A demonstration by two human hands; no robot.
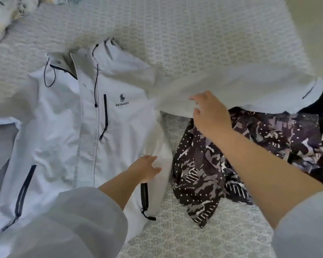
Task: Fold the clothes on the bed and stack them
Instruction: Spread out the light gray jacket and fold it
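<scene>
white jacket [67, 127] flat on bed [194, 34]; right hand [211, 116] gripping sleeve [231, 86].

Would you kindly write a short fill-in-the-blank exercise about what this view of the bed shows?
1. The white jacket lies front side ___ on the bed.
2. The right hand grips the jacket's ___.
3. The left hand rests on the jacket's side edge, above a black pocket ___.
4. The patterned garment lies on the jacket's ___ side in the picture.

Answers: up; sleeve; zipper; right
</scene>
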